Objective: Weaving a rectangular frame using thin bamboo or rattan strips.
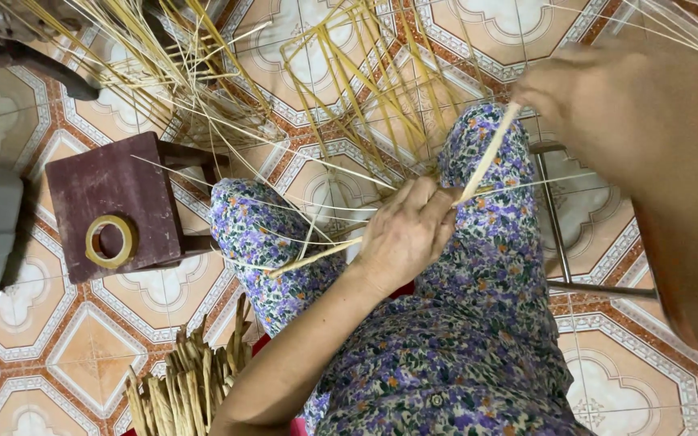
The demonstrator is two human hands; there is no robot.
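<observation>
Left hand [404,234] pinches a pale flat reed strip [490,153] over the floral lap; right hand [607,101] grips its upper end. Tan tape roll [109,241] lies on maroon stool [107,190], left.

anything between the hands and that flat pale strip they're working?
Nothing visible. The left hand already grips the flat pale straw-coloured strip over the knees in floral fabric, and the right hand pinches its upper end. Loose thin yellow straw strands fan out beyond, on the floor side, not between either hand and the strip.
</observation>
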